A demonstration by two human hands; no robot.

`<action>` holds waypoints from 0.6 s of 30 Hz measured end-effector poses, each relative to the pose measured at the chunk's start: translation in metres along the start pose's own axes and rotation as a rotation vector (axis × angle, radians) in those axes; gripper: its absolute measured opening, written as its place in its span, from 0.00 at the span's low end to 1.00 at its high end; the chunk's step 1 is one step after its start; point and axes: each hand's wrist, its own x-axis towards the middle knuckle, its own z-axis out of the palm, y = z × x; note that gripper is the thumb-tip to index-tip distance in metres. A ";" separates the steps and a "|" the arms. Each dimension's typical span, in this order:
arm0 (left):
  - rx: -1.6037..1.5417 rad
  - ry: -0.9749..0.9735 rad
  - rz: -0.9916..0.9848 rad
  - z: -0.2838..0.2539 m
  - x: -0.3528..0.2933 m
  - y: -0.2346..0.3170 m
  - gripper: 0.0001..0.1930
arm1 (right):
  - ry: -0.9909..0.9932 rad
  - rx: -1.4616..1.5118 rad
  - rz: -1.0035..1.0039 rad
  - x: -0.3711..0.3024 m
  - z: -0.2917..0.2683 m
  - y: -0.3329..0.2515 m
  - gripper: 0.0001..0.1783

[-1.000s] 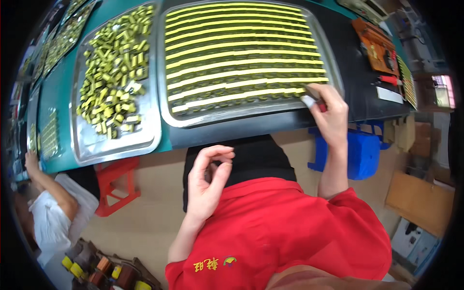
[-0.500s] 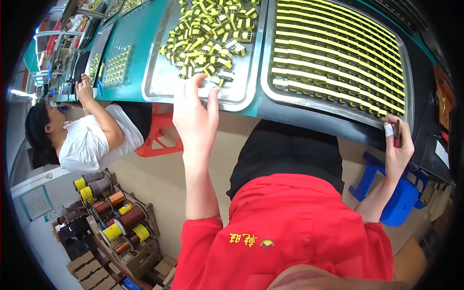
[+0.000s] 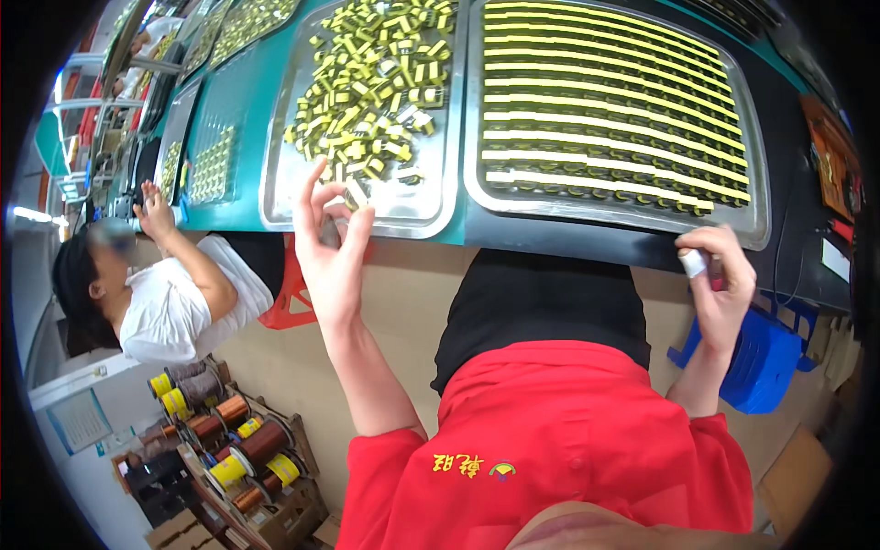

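My left hand [image 3: 332, 252] is over the near edge of a metal tray [image 3: 417, 218] on the left. Its thumb and fingers pinch a small yellow-taped transformer [image 3: 356, 194]. Behind it in that tray lies a loose heap of similar yellow-and-black transformers [image 3: 367, 101]. My right hand [image 3: 724, 275] is closed at the near right corner of a second tray [image 3: 550, 203], with white tape round one finger. It holds a small dark red tool [image 3: 717, 273], mostly hidden by the fingers. In the second tray stand neat rows of transformers [image 3: 610, 119], topped with yellow tape.
A person in a white shirt [image 3: 188, 293] sits at the bench to my left, near a sheet of lined-up parts [image 3: 213, 170]. Under the bench are a red stool [image 3: 291, 293] and a blue stool [image 3: 761, 362]. Wire spools [image 3: 261, 440] fill a rack lower left.
My left hand has drawn back from the heap with a transformer in its fingers. The right hand has shifted left and off the tray's corner. The view has turned slightly.
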 end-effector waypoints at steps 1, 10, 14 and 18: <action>-0.005 -0.007 0.000 0.003 -0.011 -0.001 0.25 | -0.048 0.026 -0.046 0.002 0.006 -0.002 0.08; -0.071 -0.433 0.451 0.082 -0.084 -0.002 0.29 | -0.542 1.115 0.407 -0.002 0.077 -0.033 0.21; 0.012 -0.355 0.636 0.084 -0.081 -0.001 0.29 | -0.554 1.331 0.517 -0.013 0.081 -0.023 0.22; -0.019 -0.364 0.599 0.090 -0.090 -0.003 0.28 | -0.504 1.455 0.567 -0.015 0.086 -0.021 0.21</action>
